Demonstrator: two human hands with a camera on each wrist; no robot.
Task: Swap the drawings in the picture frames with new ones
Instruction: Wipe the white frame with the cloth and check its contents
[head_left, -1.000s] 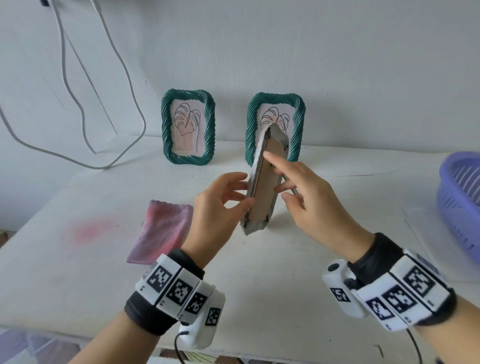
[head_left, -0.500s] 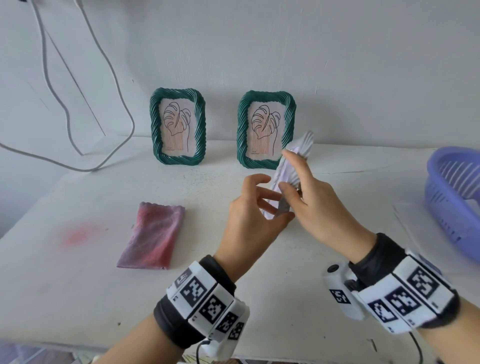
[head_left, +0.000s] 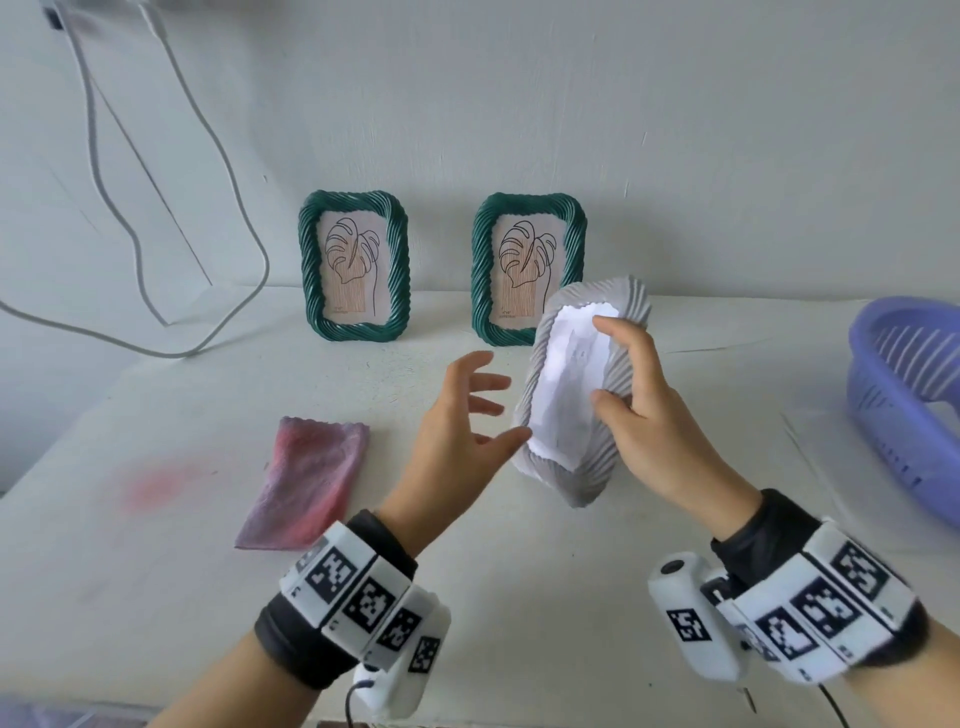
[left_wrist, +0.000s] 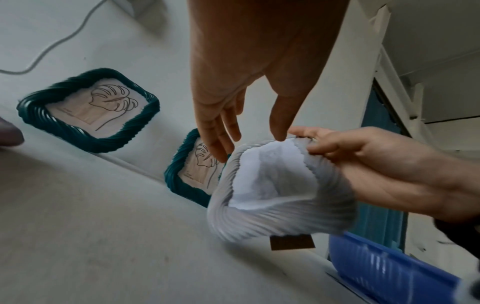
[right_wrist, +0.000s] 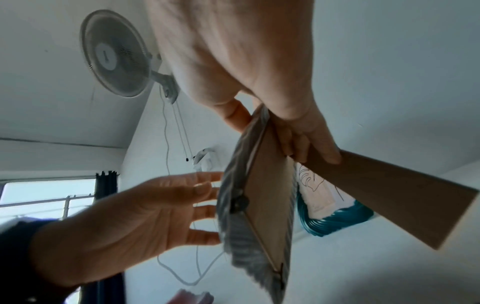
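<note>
My right hand (head_left: 618, 364) grips a pale grey ribbed picture frame (head_left: 584, 478) above the table, tilted, its front towards me. White paper (head_left: 563, 395) fills its opening. In the right wrist view my fingers (right_wrist: 298, 139) press on the brown back board (right_wrist: 270, 195), and the cardboard stand (right_wrist: 389, 195) sticks out to the right. My left hand (head_left: 483, 405) hovers open just left of the frame, fingers spread, thumb close to its lower edge. Two green twisted frames (head_left: 354, 332) (head_left: 483, 270) with leaf drawings stand against the wall behind.
A pink cloth (head_left: 306, 478) lies on the white table (head_left: 156, 571) to the left, beside a faint pink stain. A purple basket (head_left: 909, 395) sits at the right edge. White cables (head_left: 228, 208) hang down the wall at the back left.
The grey frame has been turned from back-facing to front-facing. My left hand let go of it and opened; my right hand now holds it alone.
</note>
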